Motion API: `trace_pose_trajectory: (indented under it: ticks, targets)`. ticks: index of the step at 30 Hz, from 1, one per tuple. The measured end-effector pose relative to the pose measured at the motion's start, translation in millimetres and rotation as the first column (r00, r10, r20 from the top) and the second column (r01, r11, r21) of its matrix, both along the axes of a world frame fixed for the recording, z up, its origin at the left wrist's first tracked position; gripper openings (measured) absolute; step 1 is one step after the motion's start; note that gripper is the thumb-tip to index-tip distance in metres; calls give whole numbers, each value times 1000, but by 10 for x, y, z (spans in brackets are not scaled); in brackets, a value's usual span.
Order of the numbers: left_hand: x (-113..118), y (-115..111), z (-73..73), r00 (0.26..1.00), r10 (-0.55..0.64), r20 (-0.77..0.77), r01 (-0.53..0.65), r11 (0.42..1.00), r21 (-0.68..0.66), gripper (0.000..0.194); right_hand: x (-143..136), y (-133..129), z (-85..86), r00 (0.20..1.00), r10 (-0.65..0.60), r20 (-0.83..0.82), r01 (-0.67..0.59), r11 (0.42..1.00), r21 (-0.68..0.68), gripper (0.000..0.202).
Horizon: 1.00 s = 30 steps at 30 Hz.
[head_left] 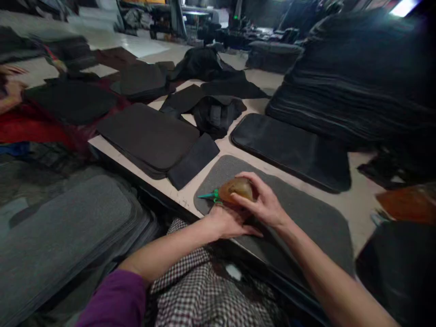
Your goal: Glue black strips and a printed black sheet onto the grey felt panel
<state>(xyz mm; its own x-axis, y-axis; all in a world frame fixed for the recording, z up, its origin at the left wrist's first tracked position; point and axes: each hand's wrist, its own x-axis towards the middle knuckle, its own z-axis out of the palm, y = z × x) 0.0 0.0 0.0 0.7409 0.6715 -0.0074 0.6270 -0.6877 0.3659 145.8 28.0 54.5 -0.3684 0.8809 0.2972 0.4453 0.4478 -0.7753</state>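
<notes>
One bottle (240, 190) in right hand (264, 202), left hand (226, 222) spread below — bare table (185, 197) past mat (306, 213) edge

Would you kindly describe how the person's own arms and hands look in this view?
The left arm has a plain purple sleeve that ends around the elbow, leaving the forearm uncovered. The right arm shows no sleeve in the picture. Neither the left hand nor the right hand wears a glove, and no watch or bracelet can be seen on either wrist.
</notes>
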Motion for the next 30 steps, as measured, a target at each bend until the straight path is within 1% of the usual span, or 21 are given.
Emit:
trace_pose_trajectory:
  ticks: [5, 10, 13, 17, 21, 25, 28, 30]
  targets:
    - [-3, 10, 9, 999, 9, 43, -13, 995, 94, 96, 66, 72, 6, 1000, -3, 3, 3, 1000, -8, 46]
    - [-9, 17, 106, 999, 7, 45, -18, 970, 242, 87, 228, 309, -51, 996, -80, -35, 78, 996, -40, 51]
    - [-20, 22, 142, 999, 1, 41, -12, 963, 268, 86, 327, 502, -86, 987, -147, -60, 145, 989, -42, 55]
    - [-34, 26, 142, 999, -5, 37, -5, 960, 279, 85, 443, 751, -117, 966, -250, -68, 252, 967, 31, 56]
    - [-45, 26, 136, 999, -11, 36, 0, 956, 293, 84, 543, 952, -168, 939, -329, -96, 336, 940, 58, 58]
    - [-41, 25, 140, 999, -16, 32, 6, 954, 298, 83, 600, 1093, -237, 894, -434, -109, 442, 894, 73, 60]
    - [-29, 21, 138, 999, -6, 33, -4, 957, 289, 83, 617, 1127, -265, 832, -540, -128, 554, 824, 122, 60]
    - [-18, 18, 130, 999, 20, 44, -31, 960, 278, 84, 630, 1095, -258, 794, -587, -158, 607, 783, 137, 60]
